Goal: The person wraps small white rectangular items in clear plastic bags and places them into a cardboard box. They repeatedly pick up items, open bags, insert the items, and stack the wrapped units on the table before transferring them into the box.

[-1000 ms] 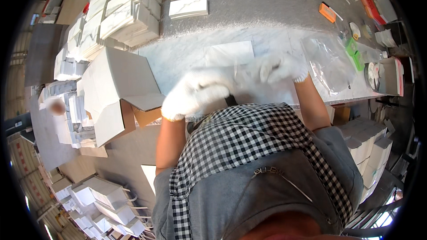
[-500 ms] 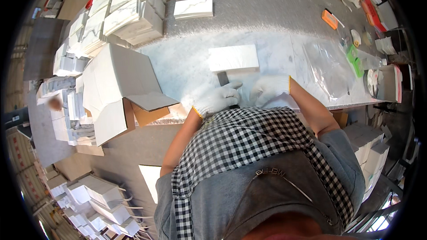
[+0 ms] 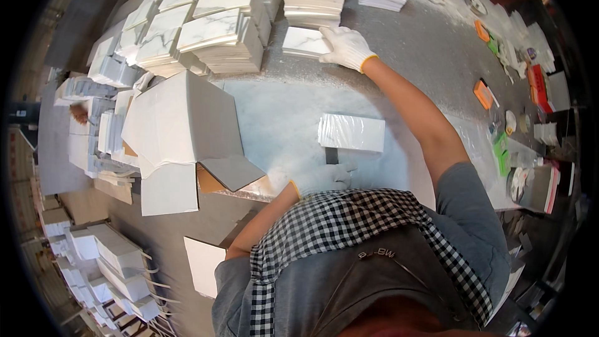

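Note:
My right hand, in a white glove with a yellow cuff, reaches far across the table. Its thumb and fingers straddle the right end of a low stack of white marbled tiles. Close to my checked apron, my gloved left hand is closed over a dark flat bar; the bar's lower part is hidden under the glove. Just beyond that bar lies a bundle of white tiles, wrapped in shiny clear film.
An open cardboard box stands left of my hands, flaps toward me. Tall stacks of marbled tiles fill the far left. Clear plastic film lies at right, near an orange-handled tool and a green object.
My right hand has moved from near the apron out to the far tile stack. The left stays by the dark bar. The view has shifted, showing more of the far table.

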A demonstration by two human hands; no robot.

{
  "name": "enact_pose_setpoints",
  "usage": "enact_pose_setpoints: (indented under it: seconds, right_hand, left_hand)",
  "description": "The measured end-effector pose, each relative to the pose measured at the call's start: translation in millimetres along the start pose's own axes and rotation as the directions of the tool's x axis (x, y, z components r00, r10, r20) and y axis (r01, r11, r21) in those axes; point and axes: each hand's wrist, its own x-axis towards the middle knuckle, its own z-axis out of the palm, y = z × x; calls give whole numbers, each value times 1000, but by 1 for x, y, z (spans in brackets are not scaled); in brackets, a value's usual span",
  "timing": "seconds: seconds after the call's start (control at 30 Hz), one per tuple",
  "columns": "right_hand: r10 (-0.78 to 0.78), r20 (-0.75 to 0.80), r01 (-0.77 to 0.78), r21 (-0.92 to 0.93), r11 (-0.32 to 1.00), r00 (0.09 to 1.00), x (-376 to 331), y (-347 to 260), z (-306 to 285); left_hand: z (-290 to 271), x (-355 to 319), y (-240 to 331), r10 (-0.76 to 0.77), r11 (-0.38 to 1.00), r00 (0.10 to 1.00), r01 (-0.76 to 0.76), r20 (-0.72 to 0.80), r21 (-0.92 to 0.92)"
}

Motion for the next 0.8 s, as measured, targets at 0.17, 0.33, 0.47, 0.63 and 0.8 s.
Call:
enact_pose_setpoints:
  seconds: [0.17, 0.33, 0.47, 0.63, 0.8]
  right_hand:
    - [37, 127, -28, -73, 997, 991, 34, -18, 16]
    - [15, 107, -8, -61, 998, 994, 36, -17, 27]
    - [-48, -108, 39, -85, 996, 993, 14, -27, 17]
    - [13, -35, -7, 154, 988, 999, -40, -28, -1]
    - [-26, 31, 17, 248, 969, 999, -130, -41, -48]
  left_hand:
    - [-1, -4, 10, -35, 988, 999, 35, 3, -150]
    - [0, -5, 12, -34, 988, 999, 30, -24, -151]
    - [6, -1, 2, 47, 996, 996, -52, -75, -67]
    - [-1, -1, 5, -50, 996, 997, 46, -54, -81]
    - [4, -6, 22, -59, 998, 993, 59, -98, -5]
